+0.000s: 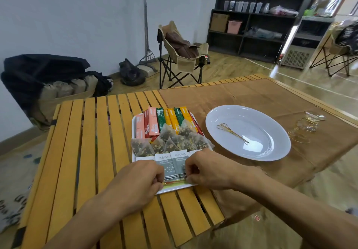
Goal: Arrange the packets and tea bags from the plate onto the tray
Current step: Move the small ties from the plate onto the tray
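A white tray (175, 188) lies on the slatted wooden table. At its far end stand pink, red, green and yellow stick packets (167, 120) in a row. Several clear pyramid tea bags (170, 139) lie in the tray's middle. Grey flat packets (172, 163) overlap along the near end. My left hand (139, 179) pinches the left end of the grey packets at the tray's near edge. My right hand (205, 168) pinches their right end with curled fingers. The white oval plate (222, 130) sits to the right and holds only a thin gold whisk (231, 130).
A brown cloth (251, 95) covers the table's right half under the plate. Small clear glass items with gold rims (308, 125) lie right of the plate. A folding chair (180, 55) stands beyond the table's far edge.
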Demonstrator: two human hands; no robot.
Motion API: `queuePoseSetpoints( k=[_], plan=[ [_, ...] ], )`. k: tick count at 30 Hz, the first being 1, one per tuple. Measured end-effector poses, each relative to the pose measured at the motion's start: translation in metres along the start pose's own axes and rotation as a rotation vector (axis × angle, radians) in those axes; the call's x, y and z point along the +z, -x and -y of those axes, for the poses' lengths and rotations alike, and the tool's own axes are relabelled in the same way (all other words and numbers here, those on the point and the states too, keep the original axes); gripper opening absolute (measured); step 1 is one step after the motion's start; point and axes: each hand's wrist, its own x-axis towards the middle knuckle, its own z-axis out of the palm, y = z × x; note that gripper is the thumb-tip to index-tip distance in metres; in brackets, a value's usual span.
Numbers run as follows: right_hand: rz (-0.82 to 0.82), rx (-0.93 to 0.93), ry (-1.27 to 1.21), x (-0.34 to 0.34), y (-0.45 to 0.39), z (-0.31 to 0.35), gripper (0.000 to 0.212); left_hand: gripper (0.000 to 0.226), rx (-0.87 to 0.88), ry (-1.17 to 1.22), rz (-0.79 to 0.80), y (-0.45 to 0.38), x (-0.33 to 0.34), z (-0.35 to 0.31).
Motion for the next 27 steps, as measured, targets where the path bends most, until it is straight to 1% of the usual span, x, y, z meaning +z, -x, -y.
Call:
queuePoseSetpoints(
  k=[2,3,5,8,10,12,15,17,22,27],
  plan=[
    [-0.003,0.024,-0.057,-0.009,-0.001,-0.006,0.01,0.009,0.004,0.01,0.001,0.0,0.0,0.0],
    [-0.046,0.051,-0.085,-0.016,-0.002,-0.013,0.011,0.009,0.007,0.017,-0.002,-0.001,0.0,0.0],
    [-0.218,0.146,-0.156,-0.032,-0.006,-0.037,0.018,0.009,0.013,0.033,-0.009,-0.001,0.0,0.0],
    [-0.499,0.4,-0.214,-0.047,-0.013,-0.085,0.023,0.01,0.019,0.048,-0.009,-0.002,-0.001,0.0],
    [-0.573,0.566,-0.157,-0.046,-0.016,-0.117,0.019,0.009,0.018,0.06,-0.008,-0.003,-0.001,0.001],
    [-0.553,0.678,-0.101,-0.041,-0.017,-0.139,0.015,0.01,0.017,0.071,-0.012,-0.003,-0.002,0.001],
    [-0.461,0.77,-0.055,-0.034,-0.015,-0.157,0.013,0.011,0.021,0.078,-0.022,-0.003,-0.002,0.001],
    [-0.422,0.791,-0.043,-0.033,-0.015,-0.162,0.012,0.011,0.019,0.085,-0.026,-0.003,-0.003,0.001],
    [-0.422,0.811,-0.068,-0.032,-0.02,-0.168,0.013,0.01,0.009,0.091,-0.038,-0.003,-0.002,0.001],
    [-0.483,0.813,-0.104,-0.034,-0.018,-0.168,0.013,0.012,0.009,0.103,-0.056,-0.003,-0.005,0.0]
  ],
)
